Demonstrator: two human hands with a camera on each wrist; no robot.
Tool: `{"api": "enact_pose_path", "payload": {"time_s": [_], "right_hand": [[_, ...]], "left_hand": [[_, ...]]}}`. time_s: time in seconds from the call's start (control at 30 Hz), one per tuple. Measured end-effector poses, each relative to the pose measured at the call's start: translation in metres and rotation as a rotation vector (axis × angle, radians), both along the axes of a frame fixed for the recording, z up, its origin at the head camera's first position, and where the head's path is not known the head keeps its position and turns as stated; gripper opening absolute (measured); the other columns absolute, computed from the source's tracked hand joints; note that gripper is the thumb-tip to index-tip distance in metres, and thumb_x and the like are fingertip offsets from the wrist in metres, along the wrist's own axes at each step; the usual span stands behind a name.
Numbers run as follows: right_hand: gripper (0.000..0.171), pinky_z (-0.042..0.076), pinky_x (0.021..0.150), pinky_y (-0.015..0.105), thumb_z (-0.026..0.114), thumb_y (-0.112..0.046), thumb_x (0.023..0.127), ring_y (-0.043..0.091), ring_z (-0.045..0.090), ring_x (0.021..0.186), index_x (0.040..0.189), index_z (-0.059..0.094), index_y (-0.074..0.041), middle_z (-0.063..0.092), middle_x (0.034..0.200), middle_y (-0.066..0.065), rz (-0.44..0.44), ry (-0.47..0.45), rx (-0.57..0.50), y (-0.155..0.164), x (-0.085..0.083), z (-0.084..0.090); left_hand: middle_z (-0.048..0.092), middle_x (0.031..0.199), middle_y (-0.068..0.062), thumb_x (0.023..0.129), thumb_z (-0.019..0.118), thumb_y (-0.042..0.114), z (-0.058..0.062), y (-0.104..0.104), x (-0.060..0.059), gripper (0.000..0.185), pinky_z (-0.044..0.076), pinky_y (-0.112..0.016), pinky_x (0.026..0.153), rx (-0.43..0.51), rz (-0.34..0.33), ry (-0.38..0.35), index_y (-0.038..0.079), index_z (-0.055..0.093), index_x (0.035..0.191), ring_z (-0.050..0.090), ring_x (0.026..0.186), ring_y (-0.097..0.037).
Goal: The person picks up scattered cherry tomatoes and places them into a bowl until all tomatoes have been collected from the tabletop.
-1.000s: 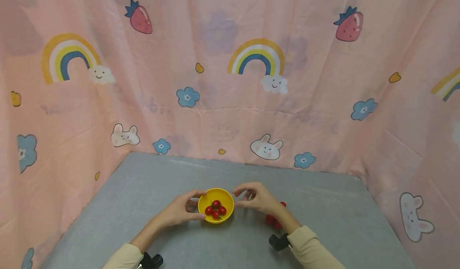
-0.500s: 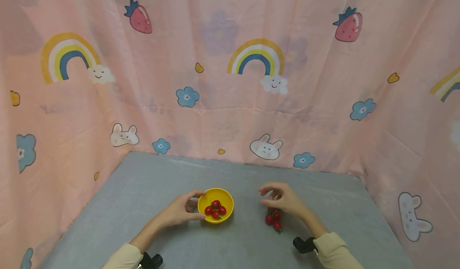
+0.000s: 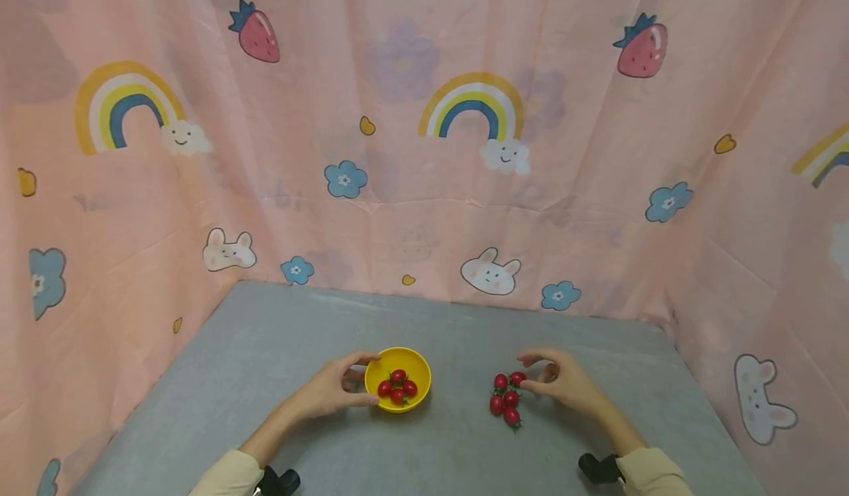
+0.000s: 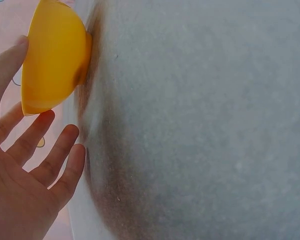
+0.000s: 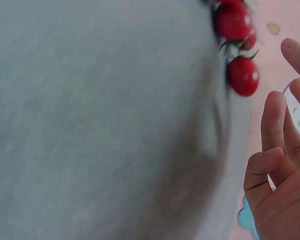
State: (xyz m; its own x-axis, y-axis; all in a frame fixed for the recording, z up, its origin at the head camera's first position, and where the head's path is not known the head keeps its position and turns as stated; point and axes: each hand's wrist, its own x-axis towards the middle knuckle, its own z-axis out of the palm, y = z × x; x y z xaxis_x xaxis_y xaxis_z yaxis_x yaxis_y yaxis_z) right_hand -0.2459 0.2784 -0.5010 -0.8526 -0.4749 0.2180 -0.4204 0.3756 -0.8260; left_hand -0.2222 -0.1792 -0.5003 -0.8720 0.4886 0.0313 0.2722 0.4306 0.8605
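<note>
A yellow bowl (image 3: 416, 363) stands near the middle of the table, with several small red cherry tomatoes (image 3: 410, 388) at its bottom. My left hand (image 3: 325, 391) grips the bowl's left side, thumb at the near rim and a finger at the far rim. In the left wrist view the bowl (image 4: 55, 62) shows from the side, its inside hidden. Right of it, several more cherry tomatoes (image 3: 496, 405) with green stems lie in a cluster. My right hand (image 3: 567, 384) hovers at the cluster's right, thumb and forefinger apart around the far-right tomato; the right wrist view shows a gap to the tomatoes (image 5: 244, 76).
A grey cloth covers the table (image 3: 438, 459). Behind and at both sides hangs a pink curtain (image 3: 398, 223) printed with rainbows, rabbits and flowers. Black wrist mounts (image 3: 599, 469) sit by the pale sleeves.
My right hand has moved from beside the bowl rightward to the tomato cluster, uncovering it. The left hand and the bowl stay in place.
</note>
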Motion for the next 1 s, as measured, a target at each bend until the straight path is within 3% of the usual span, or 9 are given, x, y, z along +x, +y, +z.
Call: {"api": "enact_pose_path", "payload": {"time_s": [0.2,0.47,0.83,1.0], "right_hand": [[0.054,0.046,0.048,0.026,0.081,-0.011,0.088,0.01,0.05,0.056,0.134,0.058,0.006,0.059,0.118,0.029,-0.055,-0.063,0.034,0.007,-0.001,-0.008],[0.055,0.046,0.048,0.027,0.086,-0.017,0.084,0.011,0.05,0.053,0.131,0.062,0.0,0.064,0.118,0.023,-0.14,-0.03,0.111,0.002,-0.007,-0.018],[0.031,0.05,0.066,0.027,0.085,-0.013,0.084,0.026,0.064,0.089,0.11,0.073,-0.003,0.071,0.1,0.003,-0.137,0.061,0.151,-0.002,-0.01,-0.02],[0.023,0.05,0.072,0.029,0.085,-0.013,0.084,0.023,0.064,0.09,0.105,0.075,-0.007,0.07,0.096,-0.002,-0.144,0.059,0.178,-0.003,-0.011,-0.022]], "left_hand": [[0.054,0.141,-0.014,0.089,0.082,0.023,0.001,0.0,0.0,0.064,0.054,-0.043,0.092,0.003,-0.006,-0.004,0.007,0.052,0.143,0.062,0.116,-0.032],[0.055,0.14,-0.013,0.089,0.082,0.025,0.0,0.0,0.0,0.064,0.055,-0.041,0.092,-0.007,-0.005,-0.002,0.009,0.053,0.143,0.063,0.116,-0.031],[0.056,0.139,-0.012,0.089,0.082,0.026,0.0,0.0,0.0,0.063,0.055,-0.04,0.091,-0.023,-0.004,0.017,0.009,0.053,0.143,0.063,0.115,-0.031],[0.056,0.138,-0.012,0.089,0.082,0.026,0.001,0.0,0.0,0.063,0.055,-0.04,0.091,-0.022,-0.009,0.017,0.009,0.053,0.143,0.063,0.114,-0.03]]}}
